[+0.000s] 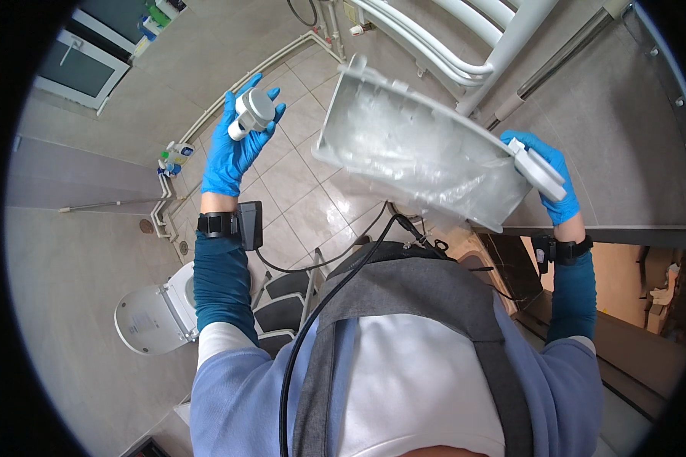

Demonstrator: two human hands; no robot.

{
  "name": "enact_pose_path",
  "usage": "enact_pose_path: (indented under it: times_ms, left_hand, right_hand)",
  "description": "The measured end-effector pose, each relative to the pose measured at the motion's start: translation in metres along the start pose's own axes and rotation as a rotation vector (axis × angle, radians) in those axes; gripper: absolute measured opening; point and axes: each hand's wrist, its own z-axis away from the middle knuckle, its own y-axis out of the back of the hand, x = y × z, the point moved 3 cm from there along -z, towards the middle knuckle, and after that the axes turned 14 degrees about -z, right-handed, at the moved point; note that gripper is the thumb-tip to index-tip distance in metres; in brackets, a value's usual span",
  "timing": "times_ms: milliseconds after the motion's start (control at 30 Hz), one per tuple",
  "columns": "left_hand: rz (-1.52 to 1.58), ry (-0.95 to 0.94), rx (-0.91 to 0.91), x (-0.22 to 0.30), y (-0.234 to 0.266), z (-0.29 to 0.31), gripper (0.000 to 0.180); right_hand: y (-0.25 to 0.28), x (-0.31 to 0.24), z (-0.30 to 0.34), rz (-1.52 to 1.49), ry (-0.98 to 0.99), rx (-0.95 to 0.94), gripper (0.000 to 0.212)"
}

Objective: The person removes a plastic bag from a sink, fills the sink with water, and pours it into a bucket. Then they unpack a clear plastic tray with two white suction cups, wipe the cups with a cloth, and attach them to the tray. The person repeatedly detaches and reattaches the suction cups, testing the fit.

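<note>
In my blue-gloved left hand (240,145), raised at the upper left, is a small white plastic part (254,110) with a round cap and a short spout-like end. The fingers curl partly around it. My blue-gloved right hand (554,171) grips a translucent rectangular plastic tank (419,137) at its right end, by a thick white handle-like piece (540,169). The tank is tilted, with its broad side toward me and its far end up to the left. Its surface looks wet and shiny. Part of the right fingers is hidden behind the white piece.
White radiator pipes (434,38) and a metal rail (556,68) are close beyond the tank. A toilet with a raised lid (146,320) stands at the left. Bottles (177,152) sit by the wall, and a dark cable (335,289) crosses my front.
</note>
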Motion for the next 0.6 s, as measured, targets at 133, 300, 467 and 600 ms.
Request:
enact_pose_path:
  times_ms: [133,300,467,600]
  left_hand:
    - [0.063,0.048,-0.099,0.007,-0.005,-0.009,0.077]
    - [-0.057,0.052,-0.151,-0.004,-0.012,-0.017,0.101]
    - [0.145,0.149,-0.133,-0.01,-0.016,-0.02,0.088]
    - [-0.187,0.093,-0.06,-0.01,-0.02,-0.018,0.074]
  right_hand:
    - [-0.016,-0.02,-0.002,0.058,-0.057,-0.055,0.033]
    - [-0.033,-0.052,-0.008,0.148,-0.056,-0.157,0.044]
    - [-0.044,-0.07,-0.004,0.177,-0.067,-0.162,0.049]
    - [-0.042,-0.071,-0.003,0.24,0.007,-0.177,0.051]
